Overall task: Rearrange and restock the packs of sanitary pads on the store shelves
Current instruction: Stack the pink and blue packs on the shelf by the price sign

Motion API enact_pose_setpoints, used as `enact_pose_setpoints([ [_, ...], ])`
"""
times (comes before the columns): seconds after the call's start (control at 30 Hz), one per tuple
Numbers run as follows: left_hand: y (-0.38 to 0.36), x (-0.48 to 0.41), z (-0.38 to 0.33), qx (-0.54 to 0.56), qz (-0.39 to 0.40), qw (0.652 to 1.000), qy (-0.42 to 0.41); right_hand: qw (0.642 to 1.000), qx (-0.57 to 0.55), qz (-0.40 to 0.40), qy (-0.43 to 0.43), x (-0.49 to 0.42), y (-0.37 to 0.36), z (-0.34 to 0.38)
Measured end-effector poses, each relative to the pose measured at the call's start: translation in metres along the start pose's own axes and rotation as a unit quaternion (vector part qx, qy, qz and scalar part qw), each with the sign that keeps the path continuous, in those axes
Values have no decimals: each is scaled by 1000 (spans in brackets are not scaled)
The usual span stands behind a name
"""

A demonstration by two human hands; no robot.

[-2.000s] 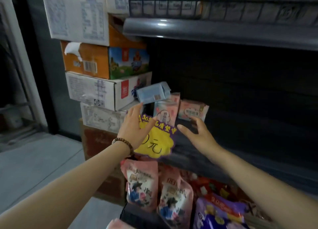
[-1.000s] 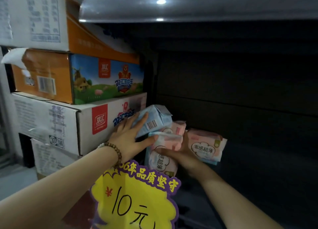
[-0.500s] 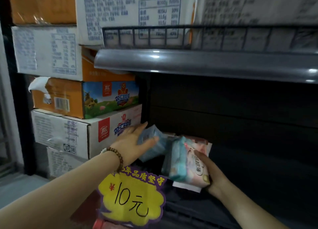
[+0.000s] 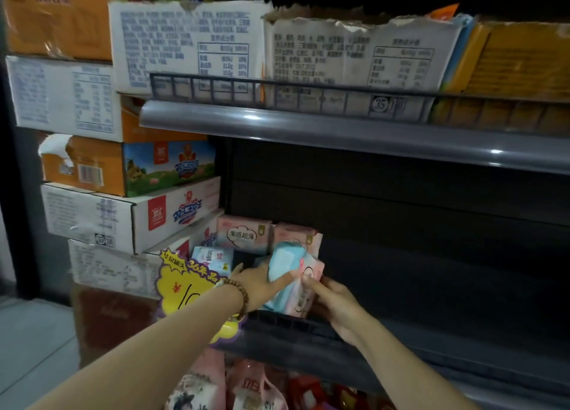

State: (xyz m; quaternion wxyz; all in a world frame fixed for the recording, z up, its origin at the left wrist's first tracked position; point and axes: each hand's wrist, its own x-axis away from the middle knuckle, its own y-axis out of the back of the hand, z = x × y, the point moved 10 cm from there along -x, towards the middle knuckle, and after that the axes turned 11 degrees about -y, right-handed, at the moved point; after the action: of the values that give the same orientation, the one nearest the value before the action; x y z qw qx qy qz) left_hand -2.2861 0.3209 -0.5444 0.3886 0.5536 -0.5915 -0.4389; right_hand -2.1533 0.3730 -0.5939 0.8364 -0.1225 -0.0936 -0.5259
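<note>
In the head view, the left grip [image 4: 259,281], its wrist ringed by a bead bracelet [image 4: 240,297], lies with fingers fairly straight against the side of a blue pack [image 4: 285,263], pressing it rather than closing round it. The right grip [image 4: 336,304] pinches a pink pack [image 4: 303,292], with the thumb on its printed face and the other fingers mostly hidden behind. The two packs are pressed face to face between the grips, tilted, just above the front rail [image 4: 287,320] of the shelf [image 4: 447,301]. Whether their lower edges touch the shelf cannot be told.

Just beyond the grips, two upright pink packs [image 4: 243,235] stand side by side at the back. Left of the left grip a pale pack [image 4: 212,258] sits partly behind a yellow price sign [image 4: 182,283], with stacked cartons [image 4: 132,215] further left.

The job looks barely begun. Only this small cluster at the left end is placed, and the pair in hand is not yet set down. Along the dark run to the right of the right grip no pack can be made out, so most of the restocking seems left to do.

The packs are soft, glossy film wraps, flat and squarish. The blue one bulges like a cushion, so they would likely squash a little and slide on each other.
</note>
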Motion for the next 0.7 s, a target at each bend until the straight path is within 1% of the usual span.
enact_pose_setpoints([
  [0.07, 12, 1, -7, 68, -71, 995, -26, 1000, 5, 2, 24, 5, -1, 5],
  [0.13, 28, 4, -2, 182, -154, 971, -29, 999, -13, 11, 42, 4, 0, 12],
  [0.17, 37, 5, 5, 234, -192, 953, -23, 999, -18, -8, 45, 1, 6, 16],
  [0.2, 47, 6, 15, 269, -220, 938, -10, 998, -16, -43, 44, -3, 17, 18],
  [0.23, 55, 6, 28, 291, -236, 927, 9, 996, -13, -75, 37, -9, 27, 18],
  [0.3, 66, 6, 52, 316, -234, 918, 54, 993, 11, -112, 15, -21, 37, 18],
  [0.4, 61, 3, 79, 344, -180, 910, 144, 989, 70, -125, -26, -43, 40, 15],
  [0.47, 56, -6, 86, 343, -152, 911, 172, 984, 106, -137, -39, -57, 41, 11],
  [0.5, 54, -12, 88, 328, -143, 917, 176, 977, 131, -161, -38, -62, 43, 9],
  [0.53, 52, -19, 90, 310, -136, 923, 181, 966, 168, -192, -42, -69, 48, 6],
  [0.6, 47, -31, 90, 286, -124, 931, 188, 929, 266, -251, -65, -76, 53, 3],
  [0.63, 41, -36, 90, 280, -107, 934, 193, 911, 307, -265, -75, -81, 54, 1],
  [0.7, 24, -43, 90, 280, -64, 938, 196, 894, 347, -271, -87, -86, 50, -1],
])
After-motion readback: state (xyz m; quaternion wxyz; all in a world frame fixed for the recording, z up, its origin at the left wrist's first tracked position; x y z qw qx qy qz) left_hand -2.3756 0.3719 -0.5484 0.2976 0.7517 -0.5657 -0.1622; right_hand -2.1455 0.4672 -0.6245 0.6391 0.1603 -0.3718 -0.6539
